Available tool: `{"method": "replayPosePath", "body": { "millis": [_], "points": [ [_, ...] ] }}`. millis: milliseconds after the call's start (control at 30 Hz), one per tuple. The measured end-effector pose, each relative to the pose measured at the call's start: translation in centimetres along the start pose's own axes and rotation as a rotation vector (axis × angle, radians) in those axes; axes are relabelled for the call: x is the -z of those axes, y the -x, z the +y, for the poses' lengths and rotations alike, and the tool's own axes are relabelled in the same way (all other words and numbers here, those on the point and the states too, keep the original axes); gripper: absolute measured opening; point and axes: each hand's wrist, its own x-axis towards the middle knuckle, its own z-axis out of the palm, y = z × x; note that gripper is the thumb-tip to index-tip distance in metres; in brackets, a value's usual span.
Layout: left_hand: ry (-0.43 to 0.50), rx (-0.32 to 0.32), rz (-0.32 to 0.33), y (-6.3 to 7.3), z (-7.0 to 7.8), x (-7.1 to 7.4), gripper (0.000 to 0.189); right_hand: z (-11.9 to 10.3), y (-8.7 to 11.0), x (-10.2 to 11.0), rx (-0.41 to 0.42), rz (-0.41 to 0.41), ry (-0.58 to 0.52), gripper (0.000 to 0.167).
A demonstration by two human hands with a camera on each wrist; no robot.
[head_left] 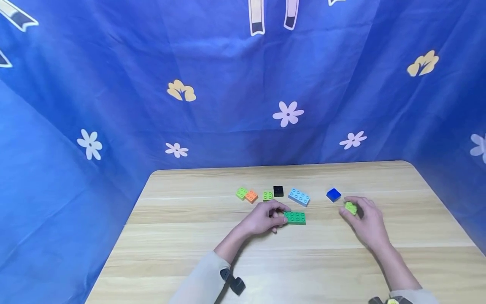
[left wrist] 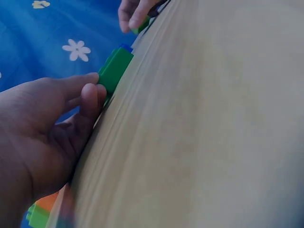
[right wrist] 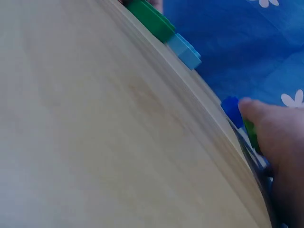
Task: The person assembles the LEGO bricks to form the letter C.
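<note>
Head view: the dark green brick [head_left: 296, 217] is pinched at its left end by the thumb and fingers of the left hand [head_left: 263, 218], low over or on the wooden table [head_left: 303, 270]; the held lime brick [head_left: 351, 207] is pinched between thumb and fingers of the right hand [head_left: 370, 221], near the table's right side; the blue brick [head_left: 333, 194] is seen just beyond that hand, the light blue brick [head_left: 299, 197] behind the dark green one; farther left are seen the black brick [head_left: 278, 191], the middle lime brick [head_left: 268, 195], the orange brick [head_left: 251, 196] and, just beside it, the far-left lime brick [head_left: 241, 193]; a blue cloth [head_left: 228, 63] with flowers is hung behind.

Left wrist view: the dark green brick's near end is gripped by thumb and forefinger; orange and lime are glimpsed below the wrist; the right hand is cut off at the top, green under its fingers.

Right wrist view: the held lime brick is mostly hidden by the right hand; the blue brick is seen by the fingertip, contact cannot be told; the light blue brick is shown beyond the dark green one.
</note>
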Motion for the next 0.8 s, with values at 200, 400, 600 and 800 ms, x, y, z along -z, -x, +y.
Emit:
{"method": "replayPosePath", "body": {
  "millis": [200, 400, 600, 800],
  "points": [
    [0.07, 0.035, -0.05, -1.0, -0.4, 0.2, 0.028, -1.6, 0.4, -1.6, 0.131, -0.115, -0.073, 0.037],
    [0.052, 0.017, -0.041, -1.2, 0.0, 0.3, 0.027, -4.1, -0.2, -3.9, 0.204, -0.161, -0.206, 0.042],
    [0.017, 0.009, -0.025, -1.2, 0.0, -0.1, 0.027, -6.0, -0.5, -6.1, 0.294, -0.195, -0.253, 0.043],
    [0.03, 0.007, -0.015, -1.1, -0.2, -0.2, 0.027, -6.3, -0.4, -6.4, 0.281, -0.176, -0.255, 0.044]
  ]
}}
